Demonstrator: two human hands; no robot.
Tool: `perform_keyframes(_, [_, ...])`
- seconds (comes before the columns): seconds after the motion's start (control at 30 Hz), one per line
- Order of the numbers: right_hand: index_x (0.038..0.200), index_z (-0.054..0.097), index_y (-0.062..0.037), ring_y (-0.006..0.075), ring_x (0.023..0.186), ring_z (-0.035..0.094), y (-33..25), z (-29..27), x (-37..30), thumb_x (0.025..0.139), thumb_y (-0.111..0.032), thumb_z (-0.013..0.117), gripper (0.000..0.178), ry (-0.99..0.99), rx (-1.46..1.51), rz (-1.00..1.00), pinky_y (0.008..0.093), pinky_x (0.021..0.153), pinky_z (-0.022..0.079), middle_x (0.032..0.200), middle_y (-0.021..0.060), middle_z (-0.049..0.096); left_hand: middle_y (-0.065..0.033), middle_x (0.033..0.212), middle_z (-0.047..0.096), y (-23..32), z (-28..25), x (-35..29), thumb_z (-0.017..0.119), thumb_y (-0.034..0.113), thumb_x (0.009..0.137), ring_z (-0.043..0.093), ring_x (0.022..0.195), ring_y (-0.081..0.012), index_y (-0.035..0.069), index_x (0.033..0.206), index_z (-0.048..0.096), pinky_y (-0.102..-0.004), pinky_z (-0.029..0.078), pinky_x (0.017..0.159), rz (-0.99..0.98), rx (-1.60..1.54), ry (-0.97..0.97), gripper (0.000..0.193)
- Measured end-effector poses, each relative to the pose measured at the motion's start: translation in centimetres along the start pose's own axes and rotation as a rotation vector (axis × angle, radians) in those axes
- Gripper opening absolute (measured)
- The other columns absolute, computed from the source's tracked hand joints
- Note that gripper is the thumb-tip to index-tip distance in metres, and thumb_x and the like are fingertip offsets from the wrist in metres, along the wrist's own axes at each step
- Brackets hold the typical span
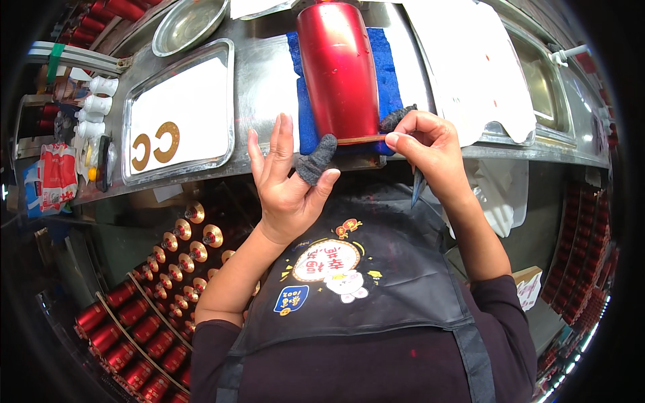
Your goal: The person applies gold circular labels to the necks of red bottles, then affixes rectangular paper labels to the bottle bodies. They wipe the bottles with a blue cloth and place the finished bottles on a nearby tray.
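Note:
A glossy red bottle-shaped vessel point(339, 67) lies on a blue cloth point(391, 74), its flat end toward me. Along that end runs a thin brownish-gold strip point(359, 141). My right hand point(433, 144) pinches the strip's right end between thumb and index finger; a dark grey cover sits on one fingertip. From beneath that palm sticks out a dark pointed tool point(418, 187), its upper part hidden. My left hand point(285, 178) is open with fingers spread. Its index finger, in a dark grey finger cover point(316, 160), touches the vessel's end by the strip's left end.
Left on the metal bench point(265, 77) is a tray point(230, 107) with two gold C-shaped pieces point(165, 142) on white paper. A metal bowl point(189, 27) stands behind it. White sheets point(477, 67) cover the right side. Many red vessels point(121, 322) stand lower left.

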State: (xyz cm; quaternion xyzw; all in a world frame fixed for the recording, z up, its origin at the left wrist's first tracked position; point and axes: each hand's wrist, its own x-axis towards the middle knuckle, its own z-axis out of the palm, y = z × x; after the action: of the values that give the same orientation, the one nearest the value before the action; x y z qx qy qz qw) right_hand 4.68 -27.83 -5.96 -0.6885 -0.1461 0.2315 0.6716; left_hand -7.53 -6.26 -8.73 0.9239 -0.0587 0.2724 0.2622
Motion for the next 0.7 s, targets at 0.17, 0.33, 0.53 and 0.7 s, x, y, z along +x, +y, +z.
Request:
perform_keyframes(0.17, [0.077, 0.064, -0.0048, -0.0002, 0.056, 0.044, 0.3, -0.1, 0.3, 0.087, -0.008, 0.073, 0.014, 0.007, 0.01, 0.008, 0.019, 0.048, 0.031, 0.068, -0.006, 0.056, -0.0305, 0.149, 0.044, 0.2, -0.6, 1.5, 0.079, 0.028, 0.082, 0.05, 0.133, -0.0452, 0.005, 0.089, 0.075, -0.0694, 0.02, 0.111, 0.12, 0.097, -0.047, 0.024])
perform_keyframes(0.33, [0.078, 0.065, -0.0044, -0.0001, 0.058, 0.045, 0.5, -0.3, 0.4, 0.088, -0.007, 0.072, 0.012, -0.009, 0.036, 0.032, 0.0192, 0.05, 0.032, 0.07, -0.0054, 0.057, -0.0286, 0.147, 0.048, 0.6, -0.9, 3.0, 0.081, 0.026, 0.075, 0.056, 0.127, -0.0451, 0.006, 0.083, 0.073, -0.0709, 0.024, 0.108, 0.205, 0.129, -0.093, 0.023])
perform_keyframes(0.53, [0.082, 0.067, -0.0028, 0.001, 0.067, 0.051, 0.8, -0.3, 0.5, 0.088, -0.005, 0.071, 0.008, -0.031, 0.056, 0.034, 0.0183, 0.059, 0.038, 0.075, -0.004, 0.061, -0.0212, 0.144, 0.054, 2.1, -0.3, 5.2, 0.082, 0.024, 0.07, 0.054, 0.127, -0.0464, 0.008, 0.077, 0.071, -0.0728, 0.025, 0.107, 0.275, 0.211, -0.082, 0.02])
perform_keyframes(0.7, [0.085, 0.068, -0.0018, 0.001, 0.071, 0.054, 1.0, -0.3, 0.5, 0.089, -0.006, 0.072, 0.007, -0.091, 0.095, 0.078, 0.0172, 0.063, 0.042, 0.079, -0.0036, 0.064, -0.0165, 0.144, 0.056, 1.7, 1.4, 6.2, 0.082, 0.024, 0.07, 0.05, 0.133, -0.0438, 0.014, 0.104, 0.077, -0.0709, 0.027, 0.108, 0.259, 0.2, -0.038, 0.035])
